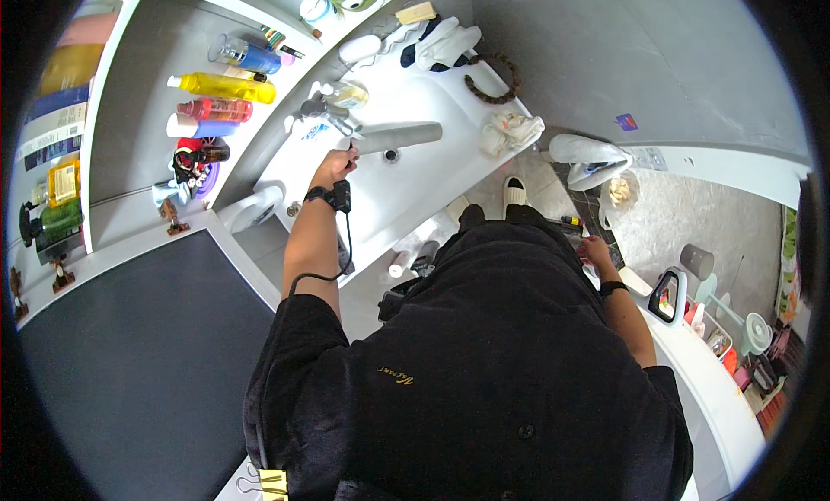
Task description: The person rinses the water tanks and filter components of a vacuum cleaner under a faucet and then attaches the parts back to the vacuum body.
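Over the white washbasin [432,179], my left hand [335,167] is closed at the near-left end of a long grey tube-shaped object [402,138]. The tube lies across the basin above the drain [392,156], close to the tap [324,112]. Out to the right, my right hand [595,252] hangs low beside my black shirt, its fingers curled and partly hidden. A small yellow-and-black item [571,220] is just beyond that hand. Whether the right fingers hold anything is not clear.
A shelf with a yellow bottle [229,87] and several others stands at left, above a dark panel [147,363]. A crumpled cloth [510,133] and brown braided band [516,77] lie on the basin rim. A white bag [588,159] and framed mirror [667,295] are at right.
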Demonstrator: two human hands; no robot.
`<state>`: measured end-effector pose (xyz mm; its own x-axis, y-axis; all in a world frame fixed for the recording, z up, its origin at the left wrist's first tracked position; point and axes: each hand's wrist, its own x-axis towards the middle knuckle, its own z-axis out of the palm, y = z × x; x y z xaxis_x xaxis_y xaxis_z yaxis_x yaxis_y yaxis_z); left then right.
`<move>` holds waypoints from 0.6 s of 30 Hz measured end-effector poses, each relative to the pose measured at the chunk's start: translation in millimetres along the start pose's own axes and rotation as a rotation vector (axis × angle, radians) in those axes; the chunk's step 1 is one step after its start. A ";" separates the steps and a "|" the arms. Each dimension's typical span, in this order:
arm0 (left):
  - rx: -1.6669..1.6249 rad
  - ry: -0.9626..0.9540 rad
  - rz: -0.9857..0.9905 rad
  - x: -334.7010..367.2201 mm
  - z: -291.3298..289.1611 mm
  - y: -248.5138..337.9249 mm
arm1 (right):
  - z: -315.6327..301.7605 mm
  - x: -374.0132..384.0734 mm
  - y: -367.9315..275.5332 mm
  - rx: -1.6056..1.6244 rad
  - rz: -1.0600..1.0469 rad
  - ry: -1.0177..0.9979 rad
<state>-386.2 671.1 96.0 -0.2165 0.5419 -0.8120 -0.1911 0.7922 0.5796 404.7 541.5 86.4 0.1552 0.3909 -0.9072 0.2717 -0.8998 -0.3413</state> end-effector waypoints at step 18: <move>-0.119 -0.023 0.027 -61.1 16.3 11.0 | 10.2 -10.5 -24.2 -0.033 0.000 0.008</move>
<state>-359.5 651.3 150.9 -0.2018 0.5702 -0.7963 -0.2978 0.7388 0.6045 386.9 557.2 101.7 0.1625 0.3923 -0.9054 0.3027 -0.8931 -0.3327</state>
